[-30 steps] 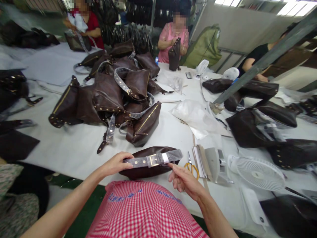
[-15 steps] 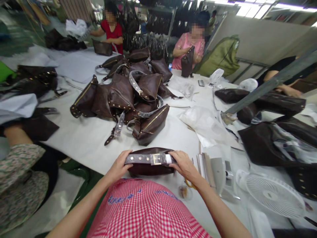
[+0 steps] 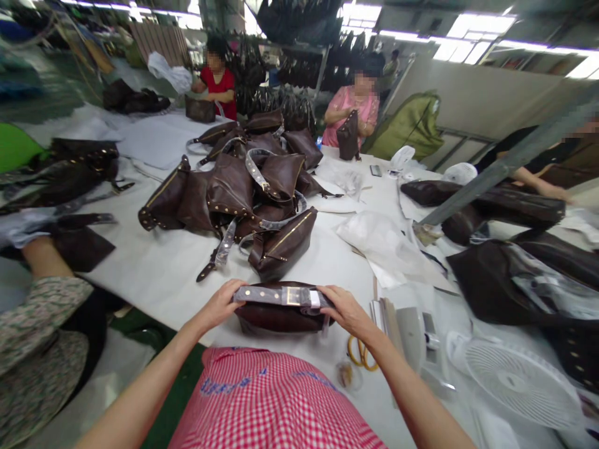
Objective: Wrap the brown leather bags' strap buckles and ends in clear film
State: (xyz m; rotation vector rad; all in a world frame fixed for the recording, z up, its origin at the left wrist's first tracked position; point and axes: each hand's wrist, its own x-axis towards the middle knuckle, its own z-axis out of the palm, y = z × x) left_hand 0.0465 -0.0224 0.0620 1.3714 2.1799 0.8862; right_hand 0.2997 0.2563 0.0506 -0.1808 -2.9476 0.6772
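A dark brown handbag [image 3: 281,318] is held between my two hands at the table's near edge, just in front of my checked apron. Across its top runs a studded strap [image 3: 262,294] with a square gold buckle, wrapped in clear film. My left hand [image 3: 223,304] grips the strap and bag at the left end, fingers closed. At the right end my right hand [image 3: 344,308] is closed on the strap beside a white wrapped piece. The fingertips of both hands are partly hidden behind the bag.
A heap of brown handbags [image 3: 234,187] lies ahead on the white table. To the right are yellow-handled scissors [image 3: 361,354], a white fan [image 3: 519,377], clear plastic bags [image 3: 379,240] and a slanting metal post [image 3: 496,165]. Co-workers sit around the table, one close at left [image 3: 47,312].
The handbag has shifted slightly toward me, still between both hands. My view has tilted up a little, and more of the scissors shows beside my right forearm.
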